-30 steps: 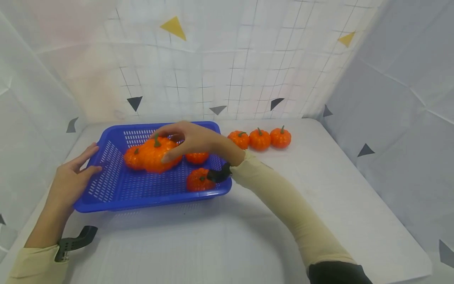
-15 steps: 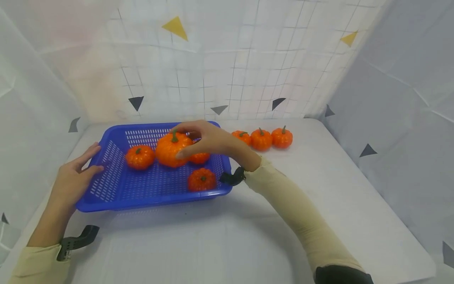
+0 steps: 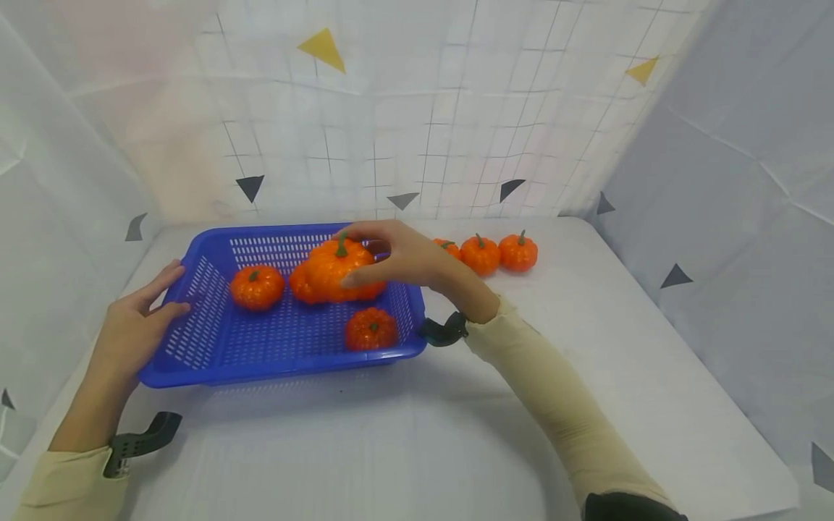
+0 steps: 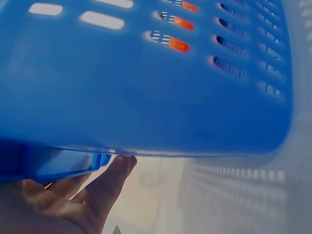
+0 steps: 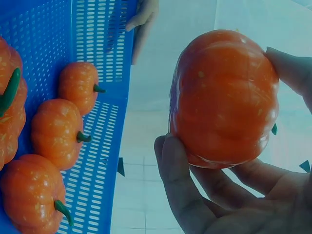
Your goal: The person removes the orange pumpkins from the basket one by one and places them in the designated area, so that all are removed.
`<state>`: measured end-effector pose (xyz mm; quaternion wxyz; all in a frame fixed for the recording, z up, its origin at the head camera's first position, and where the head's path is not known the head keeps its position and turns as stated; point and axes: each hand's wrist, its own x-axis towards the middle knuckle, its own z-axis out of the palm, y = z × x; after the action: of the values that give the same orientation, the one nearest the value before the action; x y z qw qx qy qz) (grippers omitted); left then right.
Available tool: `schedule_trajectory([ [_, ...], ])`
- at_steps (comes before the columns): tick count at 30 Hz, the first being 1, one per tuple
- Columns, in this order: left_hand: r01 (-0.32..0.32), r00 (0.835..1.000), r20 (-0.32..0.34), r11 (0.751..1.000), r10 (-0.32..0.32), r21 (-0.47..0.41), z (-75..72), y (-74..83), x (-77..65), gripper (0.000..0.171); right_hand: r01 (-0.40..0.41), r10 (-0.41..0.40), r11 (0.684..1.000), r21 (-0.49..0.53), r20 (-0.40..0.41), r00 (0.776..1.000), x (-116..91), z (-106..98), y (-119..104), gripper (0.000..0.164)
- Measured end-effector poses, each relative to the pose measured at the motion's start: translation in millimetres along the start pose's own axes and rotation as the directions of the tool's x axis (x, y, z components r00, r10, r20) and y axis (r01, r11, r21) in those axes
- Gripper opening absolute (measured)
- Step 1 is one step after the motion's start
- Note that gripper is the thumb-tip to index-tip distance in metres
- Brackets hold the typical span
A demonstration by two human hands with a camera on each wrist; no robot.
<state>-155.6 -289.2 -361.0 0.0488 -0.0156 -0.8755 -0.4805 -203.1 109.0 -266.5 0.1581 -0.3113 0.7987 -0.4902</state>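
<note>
A blue plastic basket (image 3: 280, 376) with slotted sides stands on the white table. Its left rim is gripped by my left hand (image 3: 133, 325); in the left wrist view the fingers (image 4: 114, 180) reach up to the basket's lip. My right hand (image 3: 407, 253) holds an orange toy pumpkin (image 3: 335, 269) with a green stem, thumb on one side and fingers on the other. The held pumpkin (image 5: 224, 100) is raised over the basket and overlaps others lying inside. Within the basket, one pumpkin (image 3: 257, 288) lies at the left and another (image 3: 370, 330) at the front right.
Behind the basket's right side, three more pumpkins (image 3: 480, 255) sit in a row on the table (image 3: 619, 362), the leftmost partly hidden by my right hand. White sheeting with a grid and coloured triangles (image 3: 323, 49) hangs at the back and sides.
My right hand has carried the held pumpkin rightward over the basket, uncovering the left pumpkin inside. The left hand stays at the basket's rim.
</note>
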Motion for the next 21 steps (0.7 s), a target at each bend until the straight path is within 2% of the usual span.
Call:
schedule_trajectory([
  [4, 0.006, 1.000, 0.004, 1.000, -0.006, 0.005, -0.3, 0.1, -0.1, 0.061, -0.020, 0.020, 1.000, -0.004, -0.028, 0.999, -6.4, -4.2, 1.7, 0.059],
  [12, 0.013, 1.000, -0.003, 1.000, -0.013, 0.015, -1.0, 0.7, 0.2, 0.061, 0.009, -0.011, 1.000, -0.026, -0.055, 0.998, -16.6, -13.5, 7.8, 0.060],
  [21, 0.011, 1.000, -0.007, 1.000, -0.011, 0.016, 0.3, -1.7, 1.7, 0.061, 0.004, -0.004, 1.000, 0.003, -0.089, 0.996, -27.8, -19.5, 18.8, 0.061],
])
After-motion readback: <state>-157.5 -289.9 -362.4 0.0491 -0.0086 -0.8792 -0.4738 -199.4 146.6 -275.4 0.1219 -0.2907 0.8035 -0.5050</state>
